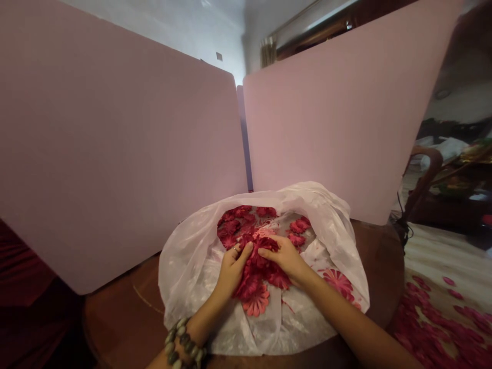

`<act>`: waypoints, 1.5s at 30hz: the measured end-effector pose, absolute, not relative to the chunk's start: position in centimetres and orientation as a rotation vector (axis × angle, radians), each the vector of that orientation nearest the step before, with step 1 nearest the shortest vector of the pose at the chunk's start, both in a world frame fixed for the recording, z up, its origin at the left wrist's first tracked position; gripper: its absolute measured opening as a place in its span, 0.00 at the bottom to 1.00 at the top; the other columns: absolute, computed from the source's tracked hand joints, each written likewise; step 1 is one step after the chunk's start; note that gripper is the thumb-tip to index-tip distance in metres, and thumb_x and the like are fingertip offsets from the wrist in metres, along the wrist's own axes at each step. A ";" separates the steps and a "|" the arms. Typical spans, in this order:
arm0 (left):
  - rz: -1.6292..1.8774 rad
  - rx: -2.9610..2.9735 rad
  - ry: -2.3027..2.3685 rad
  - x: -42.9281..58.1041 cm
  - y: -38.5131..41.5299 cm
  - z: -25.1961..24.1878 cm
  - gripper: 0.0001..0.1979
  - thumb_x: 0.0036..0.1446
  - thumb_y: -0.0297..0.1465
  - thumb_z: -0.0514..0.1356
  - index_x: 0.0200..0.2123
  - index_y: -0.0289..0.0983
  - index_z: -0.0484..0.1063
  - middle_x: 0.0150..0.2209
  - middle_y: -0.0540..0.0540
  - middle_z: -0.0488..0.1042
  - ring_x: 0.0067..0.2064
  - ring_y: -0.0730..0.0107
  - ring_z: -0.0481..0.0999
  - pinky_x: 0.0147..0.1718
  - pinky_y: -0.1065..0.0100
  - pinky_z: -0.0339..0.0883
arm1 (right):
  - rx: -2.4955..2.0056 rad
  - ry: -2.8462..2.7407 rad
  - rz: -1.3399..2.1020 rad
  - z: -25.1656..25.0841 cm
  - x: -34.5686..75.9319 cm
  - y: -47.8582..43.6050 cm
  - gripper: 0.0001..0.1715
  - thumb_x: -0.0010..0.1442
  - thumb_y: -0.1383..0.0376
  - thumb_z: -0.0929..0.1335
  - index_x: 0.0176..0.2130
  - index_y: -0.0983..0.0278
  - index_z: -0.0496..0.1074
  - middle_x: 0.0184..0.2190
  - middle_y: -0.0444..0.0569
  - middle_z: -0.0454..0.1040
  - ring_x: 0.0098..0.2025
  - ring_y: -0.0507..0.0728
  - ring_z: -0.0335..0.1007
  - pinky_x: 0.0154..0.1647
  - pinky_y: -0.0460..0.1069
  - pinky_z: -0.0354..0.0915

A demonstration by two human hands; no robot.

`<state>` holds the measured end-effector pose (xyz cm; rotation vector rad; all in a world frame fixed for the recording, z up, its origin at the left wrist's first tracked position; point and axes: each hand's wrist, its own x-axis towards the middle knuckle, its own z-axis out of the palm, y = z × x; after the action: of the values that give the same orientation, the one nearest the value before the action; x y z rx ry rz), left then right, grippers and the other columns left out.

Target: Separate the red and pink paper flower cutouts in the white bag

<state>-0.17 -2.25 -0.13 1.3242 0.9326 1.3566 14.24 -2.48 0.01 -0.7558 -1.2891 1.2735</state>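
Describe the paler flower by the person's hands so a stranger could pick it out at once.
On the round dark wood table sits an open white plastic bag holding a heap of deep red artificial flowers. Near the left hand, at the heap's near edge, lies one salmon-pink flower. Its pale petals set it apart from the crimson ones beside it.

Before me a round dark wood table (126, 318) carries two upright pale pink boards (115, 143) (330, 123), almost touching at the far side; beyond them I see a white wall (192, 31) and a brown-gold drape (268, 51); to my right stand a curved wooden chair back (426, 174) and a cream bedspread (442, 307) printed with red flowers; near left hangs dark red cloth (23, 266).
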 end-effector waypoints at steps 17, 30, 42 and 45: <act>1.226 1.493 0.857 0.3 -3.0 0.1 0.16 0.45 0.43 0.65 0.19 0.37 0.70 0.20 0.52 0.65 0.24 0.73 0.62 0.26 0.73 0.58 | -0.798 -1.274 1.249 0.5 14.6 -2.6 0.21 0.45 0.50 0.73 0.25 0.64 0.68 0.22 0.40 0.67 0.26 0.50 0.61 0.29 0.46 0.58; 1.263 1.595 0.993 0.2 -2.5 -0.4 0.21 0.50 0.49 0.58 0.19 0.38 0.62 0.20 0.54 0.59 0.25 0.72 0.59 0.27 0.71 0.57 | -0.983 -1.370 1.246 -1.3 13.8 -1.6 0.32 0.44 0.38 0.67 0.18 0.60 0.54 0.11 0.33 0.48 0.14 0.45 0.40 0.15 0.45 0.41; 1.375 1.343 0.907 -0.4 -2.3 0.1 0.18 0.42 0.44 0.67 0.20 0.37 0.66 0.20 0.55 0.63 0.23 0.77 0.61 0.22 0.75 0.57 | -1.056 -1.348 1.012 -0.1 14.7 -1.9 0.32 0.52 0.39 0.63 0.18 0.63 0.64 0.17 0.43 0.66 0.23 0.52 0.62 0.26 0.47 0.57; 1.382 1.376 0.915 -0.4 -2.5 0.1 0.20 0.45 0.46 0.64 0.19 0.36 0.65 0.19 0.55 0.61 0.22 0.77 0.59 0.22 0.75 0.56 | -0.986 -1.340 0.881 0.3 14.8 -1.8 0.26 0.48 0.44 0.69 0.31 0.63 0.73 0.34 0.48 0.74 0.40 0.58 0.68 0.44 0.50 0.61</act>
<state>-0.44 -2.51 0.06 1.3763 0.9145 1.3815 14.83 -1.83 0.32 -0.9860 -1.3401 0.8807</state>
